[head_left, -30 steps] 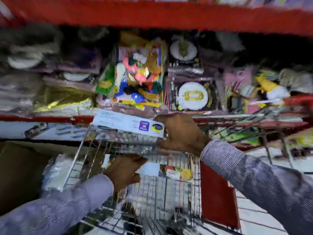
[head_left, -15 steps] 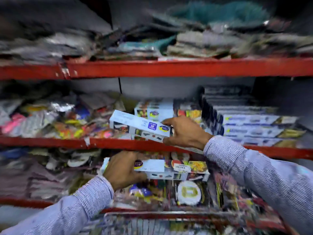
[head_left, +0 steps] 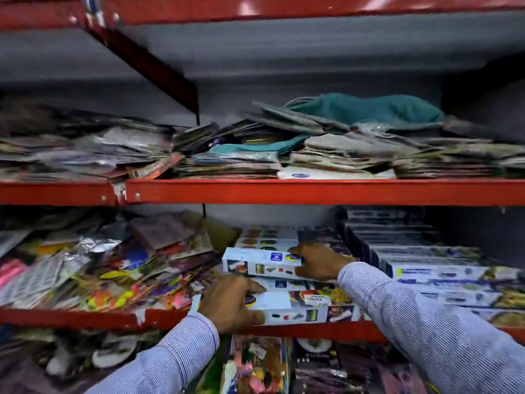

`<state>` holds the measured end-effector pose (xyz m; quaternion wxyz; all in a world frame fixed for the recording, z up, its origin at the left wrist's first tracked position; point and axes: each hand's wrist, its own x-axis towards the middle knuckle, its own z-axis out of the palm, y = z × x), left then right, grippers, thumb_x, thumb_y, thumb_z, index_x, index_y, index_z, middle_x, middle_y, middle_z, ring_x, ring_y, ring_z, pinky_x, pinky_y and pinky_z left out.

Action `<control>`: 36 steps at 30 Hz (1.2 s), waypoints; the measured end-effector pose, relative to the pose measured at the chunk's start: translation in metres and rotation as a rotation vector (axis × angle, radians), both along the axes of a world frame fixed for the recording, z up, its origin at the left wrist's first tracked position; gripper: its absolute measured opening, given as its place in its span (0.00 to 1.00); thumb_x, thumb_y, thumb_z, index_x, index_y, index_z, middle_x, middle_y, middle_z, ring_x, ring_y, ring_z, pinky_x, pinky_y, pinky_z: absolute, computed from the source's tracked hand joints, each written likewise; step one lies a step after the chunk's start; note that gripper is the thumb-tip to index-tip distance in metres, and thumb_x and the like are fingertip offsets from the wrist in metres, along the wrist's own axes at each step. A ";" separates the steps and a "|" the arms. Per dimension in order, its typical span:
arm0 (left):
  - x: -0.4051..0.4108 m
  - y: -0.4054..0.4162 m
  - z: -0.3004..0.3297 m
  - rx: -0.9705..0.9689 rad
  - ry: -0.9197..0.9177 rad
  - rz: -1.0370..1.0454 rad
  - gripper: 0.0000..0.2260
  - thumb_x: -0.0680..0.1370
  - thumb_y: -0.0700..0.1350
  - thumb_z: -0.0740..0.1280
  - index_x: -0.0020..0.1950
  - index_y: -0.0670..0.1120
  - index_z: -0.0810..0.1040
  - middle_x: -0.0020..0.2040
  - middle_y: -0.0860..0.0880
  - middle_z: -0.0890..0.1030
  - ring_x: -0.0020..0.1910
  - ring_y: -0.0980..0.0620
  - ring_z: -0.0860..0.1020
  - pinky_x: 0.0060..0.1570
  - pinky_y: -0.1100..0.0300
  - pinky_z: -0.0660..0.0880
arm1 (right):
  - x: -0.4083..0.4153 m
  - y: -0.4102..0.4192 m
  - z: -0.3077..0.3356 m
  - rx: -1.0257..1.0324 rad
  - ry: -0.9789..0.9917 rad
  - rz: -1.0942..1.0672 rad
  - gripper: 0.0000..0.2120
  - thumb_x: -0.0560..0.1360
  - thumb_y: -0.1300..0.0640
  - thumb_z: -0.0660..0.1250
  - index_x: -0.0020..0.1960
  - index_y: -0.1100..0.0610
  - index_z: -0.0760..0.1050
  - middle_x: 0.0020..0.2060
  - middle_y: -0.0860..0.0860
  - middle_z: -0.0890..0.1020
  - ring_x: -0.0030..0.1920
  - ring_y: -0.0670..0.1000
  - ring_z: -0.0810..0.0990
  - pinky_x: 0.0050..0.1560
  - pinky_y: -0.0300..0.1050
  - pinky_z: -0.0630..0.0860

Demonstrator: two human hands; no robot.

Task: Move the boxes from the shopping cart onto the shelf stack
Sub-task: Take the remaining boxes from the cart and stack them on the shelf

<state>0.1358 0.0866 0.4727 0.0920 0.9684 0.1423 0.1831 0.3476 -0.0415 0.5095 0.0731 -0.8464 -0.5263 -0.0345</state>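
Red metal shelf unit fills the view, two levels visible, both above and in front of the hands. Upper level, well above both hands: blurred flat packets in messy piles, a teal cloth bundle lying on top to the right. Lower level at hand height: loose colourful packets heaped left of the left hand; a row of long dark-edged boxes stacked right of the right hand. Between those, straight ahead of the hands, the shelf stack of white printed boxes.

Upper box, white with a blue label, sits on that stack, held at its right end by the right hand, fingers wrapped over the top and front edge. Box looks roughly level; whether fully resting on the stack below, cannot tell.

Lower box, white with food pictures and a price sticker, lies at the front lip of the lower shelf, below and nearer than the upper box. Left hand grips its left end, fingers over the top, thumb underneath side hidden. Box's right end reaches under the right forearm.

Both sleeves striped, light blue. Below the hands, under the shelf edge: more hanging packets, blurred.
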 end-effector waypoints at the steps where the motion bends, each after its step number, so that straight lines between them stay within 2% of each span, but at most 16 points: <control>1: 0.004 0.004 -0.001 -0.007 -0.005 -0.004 0.29 0.61 0.62 0.71 0.62 0.60 0.80 0.59 0.58 0.84 0.56 0.54 0.82 0.55 0.60 0.78 | 0.006 0.004 -0.003 -0.017 -0.005 -0.004 0.26 0.76 0.53 0.66 0.71 0.60 0.68 0.65 0.61 0.74 0.66 0.61 0.72 0.64 0.50 0.71; 7: 0.016 0.014 -0.005 -0.005 -0.012 -0.040 0.31 0.60 0.63 0.72 0.63 0.59 0.79 0.60 0.56 0.83 0.56 0.52 0.81 0.55 0.55 0.79 | 0.028 0.009 -0.016 -0.031 -0.016 0.007 0.24 0.76 0.54 0.66 0.69 0.62 0.70 0.65 0.61 0.74 0.66 0.60 0.70 0.64 0.48 0.68; 11: 0.022 0.017 -0.003 -0.010 -0.032 -0.043 0.30 0.61 0.62 0.73 0.63 0.60 0.79 0.59 0.58 0.83 0.56 0.53 0.81 0.53 0.56 0.79 | 0.032 0.004 -0.021 0.012 -0.012 0.035 0.25 0.76 0.55 0.67 0.71 0.60 0.69 0.67 0.60 0.73 0.68 0.60 0.69 0.64 0.44 0.65; 15: 0.029 0.016 0.001 -0.008 -0.039 -0.058 0.30 0.61 0.62 0.74 0.63 0.59 0.79 0.60 0.59 0.83 0.56 0.54 0.80 0.52 0.58 0.78 | 0.034 -0.001 -0.025 0.090 -0.071 0.078 0.22 0.76 0.54 0.68 0.70 0.54 0.73 0.67 0.55 0.73 0.66 0.56 0.72 0.67 0.45 0.69; 19: 0.040 0.015 0.007 0.012 -0.043 -0.071 0.28 0.62 0.61 0.74 0.62 0.59 0.80 0.56 0.57 0.85 0.51 0.54 0.81 0.42 0.62 0.72 | 0.034 0.002 -0.019 0.161 0.006 0.052 0.21 0.73 0.55 0.74 0.65 0.55 0.78 0.64 0.52 0.80 0.60 0.52 0.80 0.63 0.48 0.76; 22: 0.051 0.017 0.013 -0.018 -0.041 -0.094 0.27 0.64 0.58 0.76 0.62 0.57 0.81 0.61 0.58 0.83 0.56 0.56 0.81 0.51 0.61 0.78 | 0.036 0.004 -0.014 0.160 0.089 0.029 0.18 0.75 0.55 0.71 0.65 0.55 0.78 0.65 0.52 0.80 0.62 0.51 0.80 0.66 0.46 0.74; 25: 0.063 0.022 0.017 -0.053 -0.050 -0.104 0.24 0.66 0.55 0.78 0.62 0.55 0.81 0.63 0.57 0.82 0.59 0.56 0.80 0.55 0.60 0.77 | 0.037 0.002 -0.008 0.136 0.147 0.021 0.15 0.80 0.54 0.64 0.63 0.58 0.79 0.65 0.53 0.80 0.64 0.52 0.78 0.66 0.42 0.72; 26: 0.068 0.023 0.017 -0.069 -0.056 -0.102 0.24 0.67 0.53 0.78 0.62 0.54 0.81 0.63 0.56 0.82 0.60 0.56 0.80 0.56 0.59 0.77 | 0.037 -0.001 -0.006 0.142 0.167 0.009 0.14 0.81 0.53 0.62 0.61 0.59 0.80 0.61 0.53 0.82 0.61 0.52 0.80 0.62 0.41 0.72; 28: 0.077 0.027 0.014 -0.116 -0.077 -0.087 0.23 0.68 0.51 0.79 0.63 0.52 0.81 0.64 0.55 0.81 0.62 0.54 0.79 0.60 0.56 0.76 | 0.038 -0.008 -0.005 0.169 0.195 0.008 0.17 0.82 0.50 0.60 0.50 0.61 0.81 0.49 0.55 0.85 0.47 0.51 0.80 0.52 0.40 0.70; 30: 0.084 0.031 0.007 -0.171 -0.100 -0.084 0.23 0.69 0.48 0.79 0.63 0.50 0.81 0.65 0.51 0.81 0.64 0.50 0.76 0.64 0.51 0.75 | 0.037 -0.016 -0.007 0.143 0.194 0.015 0.18 0.81 0.46 0.59 0.50 0.58 0.81 0.46 0.53 0.83 0.43 0.49 0.77 0.50 0.40 0.69; 32: 0.089 0.032 -0.005 -0.122 -0.130 -0.102 0.23 0.69 0.48 0.77 0.64 0.48 0.80 0.63 0.49 0.80 0.65 0.47 0.72 0.65 0.50 0.72 | 0.034 -0.024 -0.016 0.078 0.155 0.027 0.22 0.81 0.41 0.57 0.61 0.56 0.77 0.56 0.55 0.83 0.50 0.52 0.80 0.54 0.44 0.73; 33: 0.090 0.033 -0.011 -0.039 -0.150 -0.102 0.23 0.69 0.49 0.75 0.63 0.48 0.81 0.62 0.50 0.80 0.64 0.46 0.70 0.65 0.49 0.69 | 0.032 -0.027 -0.021 0.068 0.125 0.023 0.25 0.81 0.40 0.56 0.67 0.56 0.73 0.64 0.56 0.80 0.58 0.55 0.79 0.60 0.48 0.74; 34: 0.091 0.033 -0.017 0.050 -0.169 -0.093 0.22 0.69 0.51 0.73 0.63 0.50 0.81 0.62 0.52 0.79 0.64 0.46 0.68 0.65 0.48 0.66 | 0.030 -0.030 -0.027 0.070 0.097 0.016 0.27 0.81 0.39 0.55 0.72 0.56 0.68 0.70 0.56 0.74 0.66 0.56 0.75 0.67 0.51 0.72; 36: 0.092 0.033 -0.027 0.139 -0.216 -0.084 0.21 0.69 0.53 0.70 0.61 0.51 0.82 0.62 0.55 0.80 0.65 0.47 0.68 0.64 0.48 0.63 | 0.026 -0.032 -0.036 0.109 0.051 0.025 0.28 0.82 0.40 0.52 0.75 0.56 0.63 0.76 0.55 0.67 0.74 0.55 0.67 0.74 0.49 0.64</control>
